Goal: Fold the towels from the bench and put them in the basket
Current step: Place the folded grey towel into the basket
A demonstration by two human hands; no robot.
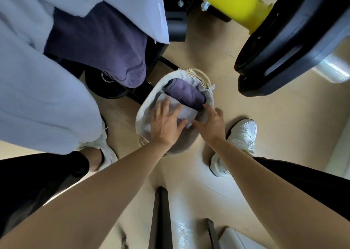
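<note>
Placement of folded pale towel (187,113) in basket (145,113), beside folded purple towel (186,94). Left hand (166,123) presses flat, fingers spread; right hand (212,123), fingers straight, steadies its edge, likely preserving the folds. Unfolded towels (94,40) drape the desk (155,52).

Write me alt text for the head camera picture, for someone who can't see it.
Seen from above, a person's left hand presses a folded pale towel into a lined basket on the floor, beside a folded purple towel, while the right hand touches its edge. A lilac towel and a dark purple towel drape unfolded at upper left.
</note>
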